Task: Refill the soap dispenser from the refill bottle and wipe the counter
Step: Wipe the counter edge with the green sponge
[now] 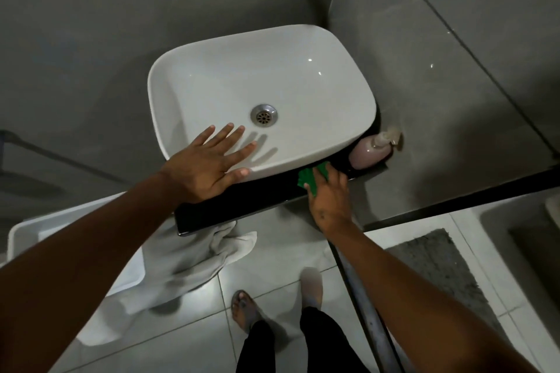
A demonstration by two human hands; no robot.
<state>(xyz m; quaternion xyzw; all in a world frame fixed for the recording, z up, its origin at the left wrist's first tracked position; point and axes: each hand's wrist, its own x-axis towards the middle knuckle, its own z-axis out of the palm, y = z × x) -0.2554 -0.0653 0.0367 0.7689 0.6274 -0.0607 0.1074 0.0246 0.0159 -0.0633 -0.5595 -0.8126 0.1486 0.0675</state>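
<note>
At centre right: right hand point(328, 200), fingers pressing green cloth point(315, 175) on black bench point(242, 206), wiping underway; dispenser point(374, 150) beside, apparently filled; left hand point(209, 162) open, flat on basin point(303, 39).

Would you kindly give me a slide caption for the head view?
Left hand braced on white basin; right hand wipes black counter with green cloth beside pink soap dispenser.

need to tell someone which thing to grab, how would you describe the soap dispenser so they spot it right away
Start at the white basin on the black counter. Follow the counter to its right end, where it meets the grey wall; the soap dispenser stands there beside the basin. It is a rounded pinkish bottle with a pale pump on top, unlike the flat green cloth under the right hand nearby.
</note>
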